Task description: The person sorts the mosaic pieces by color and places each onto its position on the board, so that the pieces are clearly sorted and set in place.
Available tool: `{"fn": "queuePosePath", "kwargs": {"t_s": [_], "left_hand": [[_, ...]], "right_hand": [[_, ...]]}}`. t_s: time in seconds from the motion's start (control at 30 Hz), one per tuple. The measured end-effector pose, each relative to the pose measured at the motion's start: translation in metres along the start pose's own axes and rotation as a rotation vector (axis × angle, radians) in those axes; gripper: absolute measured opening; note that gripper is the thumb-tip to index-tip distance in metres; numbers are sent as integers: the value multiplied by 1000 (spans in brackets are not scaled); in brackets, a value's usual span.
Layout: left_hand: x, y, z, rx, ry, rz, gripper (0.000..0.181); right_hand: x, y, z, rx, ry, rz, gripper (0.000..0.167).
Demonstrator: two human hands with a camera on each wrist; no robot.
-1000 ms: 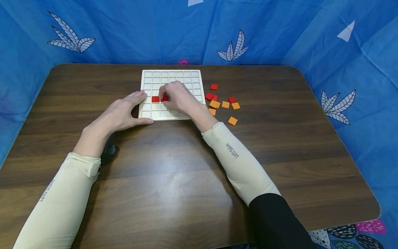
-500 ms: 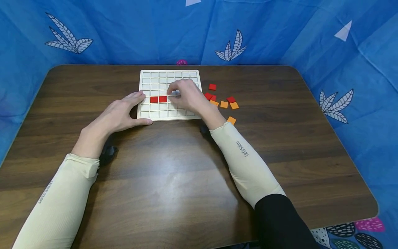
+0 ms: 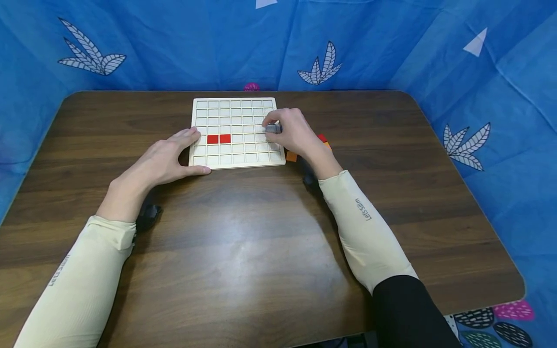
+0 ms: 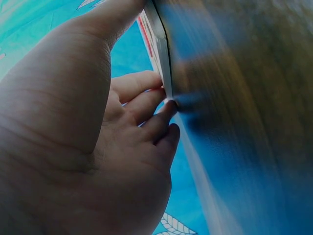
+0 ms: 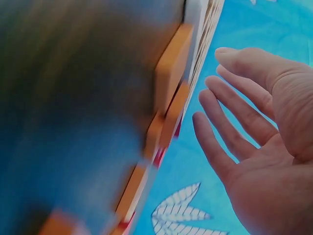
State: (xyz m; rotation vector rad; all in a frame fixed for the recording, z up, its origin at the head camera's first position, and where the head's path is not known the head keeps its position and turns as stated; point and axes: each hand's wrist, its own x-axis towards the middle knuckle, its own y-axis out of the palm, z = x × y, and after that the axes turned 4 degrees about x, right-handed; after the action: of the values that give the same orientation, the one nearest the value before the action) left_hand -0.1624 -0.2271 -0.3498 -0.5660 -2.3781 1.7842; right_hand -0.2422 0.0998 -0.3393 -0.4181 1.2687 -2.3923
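At the board's (image 3: 250,157) left edge, I see the left hand (image 3: 161,157) resting, spread; over its right edge, the right hand (image 3: 297,131), fingers apart, near orange tiles (image 3: 291,156).

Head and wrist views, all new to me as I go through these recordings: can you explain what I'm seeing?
There is no machine here, just a person's two bare hands. The wide picture comes from a camera worn on the head, looking forward and down. Each close, tilted-looking picture comes from a camera on one wrist.

On the brown table lies a white gridded board, with two red tiles side by side in its squares. Loose orange tiles and red pieces lie to its right, partly hidden by the right hand in the wide picture.

The left hand rests against the board's left side, thumb at the near edge. The right hand is by the board's right side; its wrist picture shows the fingers apart, holding no tile.
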Motion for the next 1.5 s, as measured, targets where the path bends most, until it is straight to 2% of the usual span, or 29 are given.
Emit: {"fn": "queuePosePath", "kwargs": {"t_s": [0.23, 0.4, 1.0, 1.5], "left_hand": [[0, 0, 1, -5, -2, 4, 110], [0, -1, 1, -13, -8, 12, 110], [-1, -1, 1, -8, -12, 15, 111], [1, -2, 2, -3, -6, 7, 111]], "right_hand": [[-14, -15, -23, 2, 41, -24, 26], [-19, -21, -31, -3, 73, -14, 30], [-20, -21, -31, 18, 98, 11, 25], [-14, -20, -28, 8, 83, -27, 25]]}}
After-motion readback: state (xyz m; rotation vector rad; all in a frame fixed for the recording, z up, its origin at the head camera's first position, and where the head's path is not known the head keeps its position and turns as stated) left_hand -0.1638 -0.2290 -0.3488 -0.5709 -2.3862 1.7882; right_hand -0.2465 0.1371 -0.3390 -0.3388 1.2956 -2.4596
